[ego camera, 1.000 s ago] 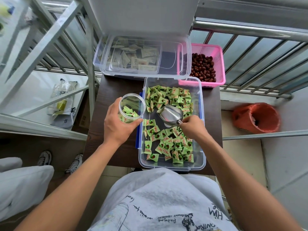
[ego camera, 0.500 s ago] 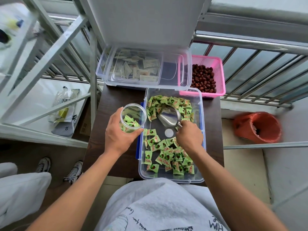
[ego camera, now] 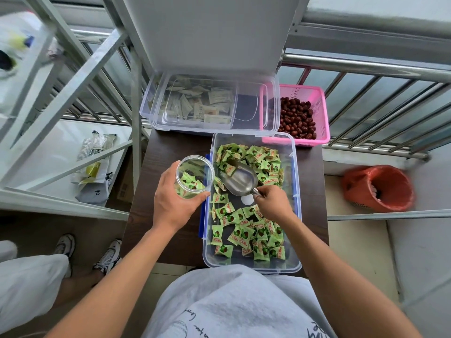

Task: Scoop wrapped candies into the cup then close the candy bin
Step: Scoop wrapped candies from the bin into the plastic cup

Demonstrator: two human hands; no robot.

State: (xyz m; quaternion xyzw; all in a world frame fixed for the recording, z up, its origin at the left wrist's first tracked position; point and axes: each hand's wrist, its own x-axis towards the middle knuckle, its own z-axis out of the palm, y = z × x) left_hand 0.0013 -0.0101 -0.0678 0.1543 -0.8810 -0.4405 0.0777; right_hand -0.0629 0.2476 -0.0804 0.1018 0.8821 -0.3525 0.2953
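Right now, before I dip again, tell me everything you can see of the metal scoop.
The metal scoop is a shiny, silvery scoop with a rounded open bowl and a short handle. The right hand grips the handle. It sits inside the open candy bin, its mouth pointing away from the person into the far heap of green wrapped candies. One candy lies at its mouth; the bowl otherwise looks empty. The cup in the left hand is just beside it.

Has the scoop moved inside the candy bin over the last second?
Yes. The metal scoop has pushed away from the person, toward the bin's far end, its mouth now at the far candy pile; right hand followed.
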